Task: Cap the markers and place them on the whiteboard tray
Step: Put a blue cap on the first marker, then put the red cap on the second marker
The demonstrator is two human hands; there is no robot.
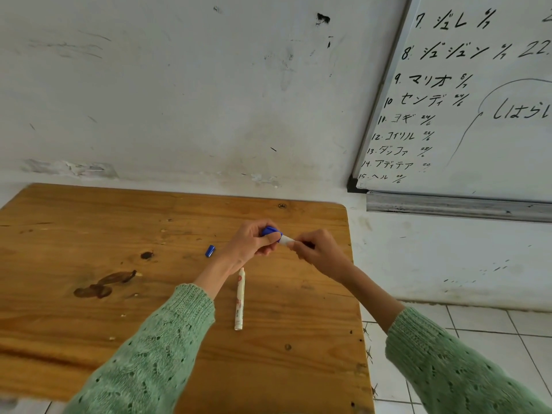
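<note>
Above the wooden table (pixel 89 309), my left hand (pixel 254 243) pinches a blue cap (pixel 270 230). My right hand (pixel 316 249) grips a white marker (pixel 286 239) by its barrel, and the marker's end meets the cap between the two hands. A second white marker (pixel 240 298) lies uncapped on the table, just below my left wrist. A loose blue cap (pixel 210 251) rests on the wood to the left of my left hand. The grey whiteboard tray (pixel 448 206) runs along the board's lower edge at the right.
The whiteboard (pixel 478 115) with black handwriting hangs on the wall at the upper right. The table's right edge ends short of the tray, with white tiled floor (pixel 493 324) below. A scuffed white wall stands behind the table.
</note>
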